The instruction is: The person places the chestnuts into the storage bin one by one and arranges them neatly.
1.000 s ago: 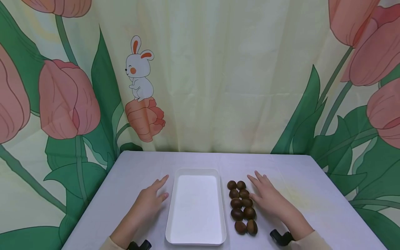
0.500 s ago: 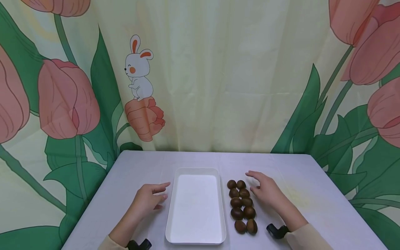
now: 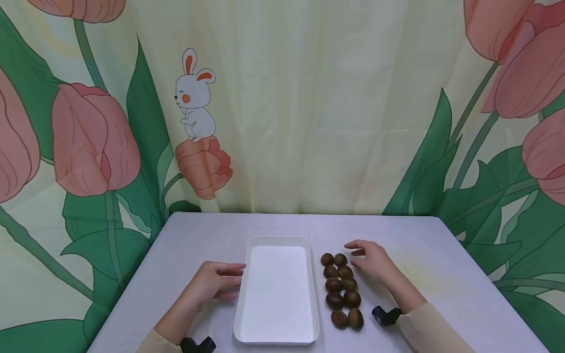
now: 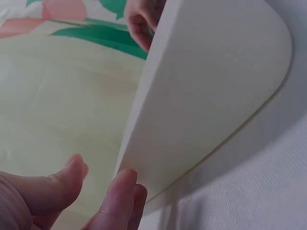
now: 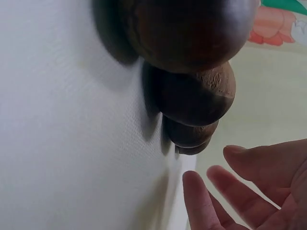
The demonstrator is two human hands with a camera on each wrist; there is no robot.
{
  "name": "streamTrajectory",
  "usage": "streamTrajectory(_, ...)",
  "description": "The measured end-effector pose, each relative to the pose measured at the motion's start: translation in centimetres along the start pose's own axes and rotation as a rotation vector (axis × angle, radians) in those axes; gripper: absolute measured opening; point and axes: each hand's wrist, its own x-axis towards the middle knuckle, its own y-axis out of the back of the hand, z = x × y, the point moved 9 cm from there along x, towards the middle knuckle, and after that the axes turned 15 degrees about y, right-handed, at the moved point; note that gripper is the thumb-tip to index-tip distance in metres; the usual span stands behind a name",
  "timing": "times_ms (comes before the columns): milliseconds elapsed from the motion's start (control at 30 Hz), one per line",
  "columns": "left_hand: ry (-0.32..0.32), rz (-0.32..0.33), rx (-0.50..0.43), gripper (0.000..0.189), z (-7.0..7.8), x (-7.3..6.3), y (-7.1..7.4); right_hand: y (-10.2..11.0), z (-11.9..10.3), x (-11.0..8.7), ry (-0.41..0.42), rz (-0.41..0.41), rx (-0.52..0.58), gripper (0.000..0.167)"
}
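A white rectangular tray lies on the table, nothing in it. My left hand is at its left side, fingertips right at the rim; the left wrist view shows the fingers close by the tray's outer wall, the thumb apart from them. Right of the tray, brown chestnuts stand in two columns running away from me. My right hand hovers beside the far end of the right column, holding nothing. Its fingers are spread and loosely bent near the chestnuts in the right wrist view.
A white cloth covers the table. Behind its far edge hangs a curtain printed with tulips and a rabbit. Black wrist cameras sit near both beige sleeves.
My left hand has moved right to the tray's rim, its fingers now closer together. My right hand has shifted slightly toward the far chestnuts, fingers bending. Tray and chestnuts stay put.
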Motion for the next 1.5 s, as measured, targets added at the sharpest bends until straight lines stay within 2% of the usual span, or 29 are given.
streamTrajectory(100, -0.008, -0.032, -0.012, 0.038, -0.1, 0.3, -0.3, -0.2, 0.5, 0.4, -0.009, -0.003, 0.025, 0.036)
streamTrajectory(600, 0.031, 0.017, -0.034, 0.034, -0.3, 0.3, -0.7, -1.3, 0.6, 2.1, -0.033, -0.052, 0.053, 0.032)
streamTrajectory(933, 0.030, 0.010, -0.056, 0.034, -0.6, 0.6, -0.9, -2.0, 0.5, 2.6, 0.003, -0.066, 0.047, 0.027)
streamTrajectory(1500, 0.060, 0.022, -0.080, 0.032, -1.3, 1.0, -1.1, -1.9, 0.5, 2.3, -0.054, -0.021, 0.081, 0.025)
